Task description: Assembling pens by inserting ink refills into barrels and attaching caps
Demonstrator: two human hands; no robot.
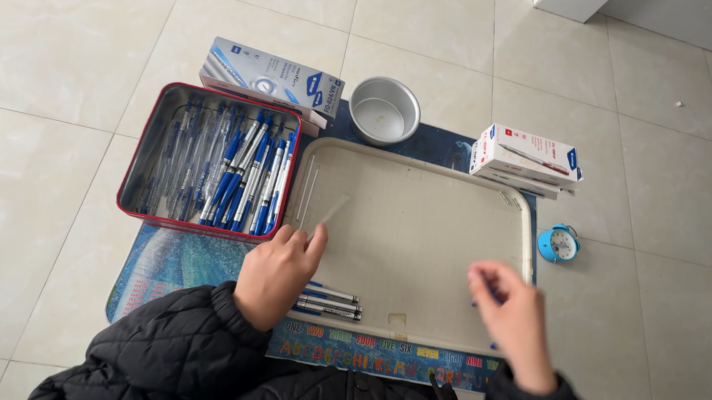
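Your left hand [277, 274] is resting on the tray [421, 230], its fingers pinching the near end of a clear tube [332, 211] that is lying just ahead of them, with finished pens [328, 301] just behind. Your right hand [515, 315] is hovering with fingers closed on something small and blue, too hidden to name. The tube is looking light, stiff and slippery, so you are best gripping it mid-length rather than by its tip.

The left hand [277, 271] reaches forward in a loose fist, its grip pinched thumb to forefinger. The right hand [515, 318] is raised, fingertips [484, 276] gathered together. Both arms wear black padded sleeves.
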